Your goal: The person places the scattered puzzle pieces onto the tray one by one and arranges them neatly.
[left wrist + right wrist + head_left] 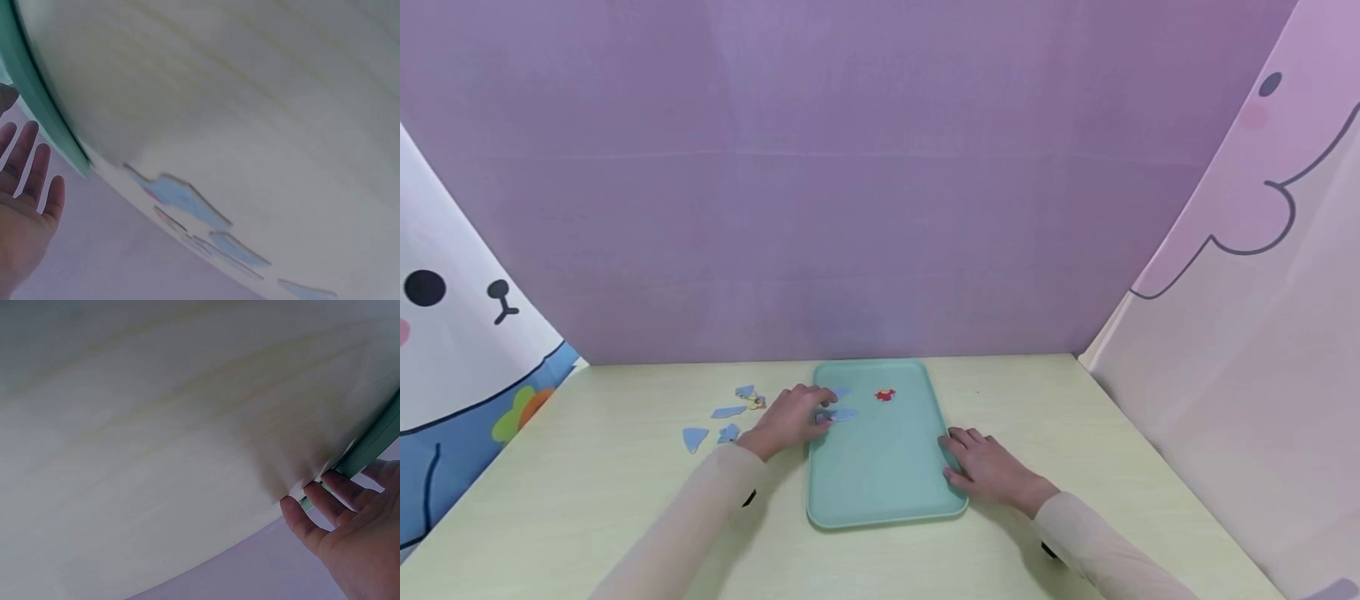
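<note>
A mint-green tray (pixel 887 475) lies on the table with a small red piece (pixel 885 395) and a few flat blue puzzle-like pieces (pixel 844 414) on it. Over the tray's left rim reaches my left hand (pixel 786 421), its fingertips beside those blue pieces. In the left wrist view the left hand (pixel 28 194) has its fingers apart, and nothing shows held in it; the thumb tip is cut off. My right hand (pixel 988 467) rests at the tray's right rim. The right wrist view shows the right hand's fingers (pixel 306 519) along the outside of that rim.
Several loose pieces, mostly blue, lie on the pale wooden table (pixel 625 500) left of the tray, among them a triangular blue piece (pixel 695 438). A purple backdrop (pixel 880 183) stands behind the table. Printed cloth panels (pixel 1262 350) flank both sides.
</note>
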The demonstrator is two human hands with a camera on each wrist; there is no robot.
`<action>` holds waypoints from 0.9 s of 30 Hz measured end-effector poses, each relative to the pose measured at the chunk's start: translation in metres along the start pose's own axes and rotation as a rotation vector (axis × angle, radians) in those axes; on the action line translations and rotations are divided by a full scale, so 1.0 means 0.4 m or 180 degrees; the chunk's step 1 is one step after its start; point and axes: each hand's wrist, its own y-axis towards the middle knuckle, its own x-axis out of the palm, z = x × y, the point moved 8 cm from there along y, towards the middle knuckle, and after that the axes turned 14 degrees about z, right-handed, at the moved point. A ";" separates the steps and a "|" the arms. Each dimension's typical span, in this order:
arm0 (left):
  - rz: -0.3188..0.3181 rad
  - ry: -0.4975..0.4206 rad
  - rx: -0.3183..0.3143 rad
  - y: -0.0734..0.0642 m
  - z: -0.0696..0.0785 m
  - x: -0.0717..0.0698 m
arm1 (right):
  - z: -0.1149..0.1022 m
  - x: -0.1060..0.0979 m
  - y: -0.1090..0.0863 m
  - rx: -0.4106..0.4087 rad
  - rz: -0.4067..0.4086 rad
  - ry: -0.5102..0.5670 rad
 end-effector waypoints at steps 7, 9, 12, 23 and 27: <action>0.0107 -0.0013 0.0129 -0.022 -0.017 -0.042 | 0.003 0.004 -0.002 -0.0023 0.0016 -0.0028; 0.0166 0.0034 0.0186 -0.028 -0.025 -0.053 | 0.003 0.003 -0.002 -0.0028 0.0025 -0.0026; 0.0232 0.0086 0.0226 -0.039 -0.036 -0.072 | 0.002 0.003 -0.002 -0.0035 0.0030 -0.0020; 0.0411 0.0288 0.0267 -0.087 -0.079 -0.113 | 0.001 0.004 -0.002 -0.0014 -0.0008 0.0002; 0.0466 0.0422 0.0253 -0.105 -0.095 -0.122 | 0.000 0.002 -0.001 -0.0028 0.0007 -0.0008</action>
